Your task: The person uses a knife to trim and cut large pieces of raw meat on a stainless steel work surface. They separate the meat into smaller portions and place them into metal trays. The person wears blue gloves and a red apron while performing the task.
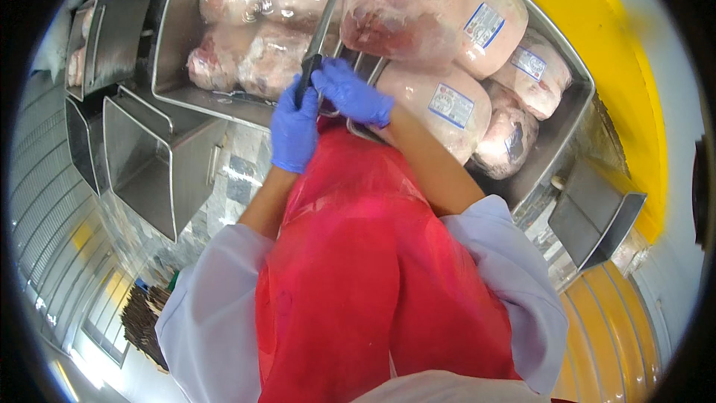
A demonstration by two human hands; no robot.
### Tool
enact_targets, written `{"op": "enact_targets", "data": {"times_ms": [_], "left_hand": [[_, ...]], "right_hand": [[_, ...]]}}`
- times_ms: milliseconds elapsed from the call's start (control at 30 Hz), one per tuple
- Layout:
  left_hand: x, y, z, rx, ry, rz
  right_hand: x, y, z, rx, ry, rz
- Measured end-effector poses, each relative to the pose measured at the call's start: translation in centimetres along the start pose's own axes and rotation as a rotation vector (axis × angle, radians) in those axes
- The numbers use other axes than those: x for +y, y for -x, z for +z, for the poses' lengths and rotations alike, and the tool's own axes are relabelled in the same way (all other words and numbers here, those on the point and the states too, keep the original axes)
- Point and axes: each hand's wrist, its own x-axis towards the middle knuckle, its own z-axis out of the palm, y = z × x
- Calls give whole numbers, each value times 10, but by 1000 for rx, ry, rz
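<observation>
The left hand in its blue glove (293, 134) is gripping the lower end of a long knife with a black handle and a narrow metal blade (332, 11), fingers folding around the handle. The right hand in its blue glove (354, 97) is setting its fingertips against the handle's other side; whether they are pressing or only touching, I cannot tell. The knife is slanting up and away from the apron, its far end running close beside a large, dark-red, raw piece of meat (399, 15).

Little room is showing around the blade: pale pieces of meat (276, 60) are crowding its left, the red piece its right. Both hands are hovering near the front edges of two grey steel tubs, the left tub (165, 67) and the right tub (556, 134). More space is showing at lower left, where a grey patterned floor (242, 168) is separating the left tub from a box-shaped steel bin with a wire-like rim (138, 164).

The meat in the left tub is glistening wet. In the right tub, smooth, rounded, pale-pink pieces (418, 93) are piling against one another, several bearing white labels with blue edges (450, 106) (the print is going unread here). A glossy red apron (335, 269) is hanging in smooth folds between loose, pale sleeves (216, 306). Beyond the right tub, a yellow surface (641, 89) is curving along the rim of the view.
</observation>
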Motion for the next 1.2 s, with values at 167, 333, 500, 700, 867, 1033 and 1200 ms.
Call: {"op": "enact_targets", "data": {"times_ms": [167, 333, 500, 700, 867, 1033, 1200], "left_hand": [[-8, -30, -57, 37, -317, 441], [33, -64, -97, -121, -633, 199], [48, -108, -108, -213, -638, 397], [69, -137, -127, -334, -762, 513], [165, -150, -118, -446, -1069, 675], [175, -156, -128, -526, -1159, 558], [175, -152, -125, -584, -986, 260]], "right_hand": [[28, -1, -121, 360, 133, 258], [60, -57, -201, 598, 100, 447], [121, -86, -217, 647, 606, 274], [130, -121, -229, 634, 677, 426], [98, -142, -264, 323, 675, 550], [131, -156, -260, 298, 778, 317], [74, -151, -245, 291, 568, 538]]}}
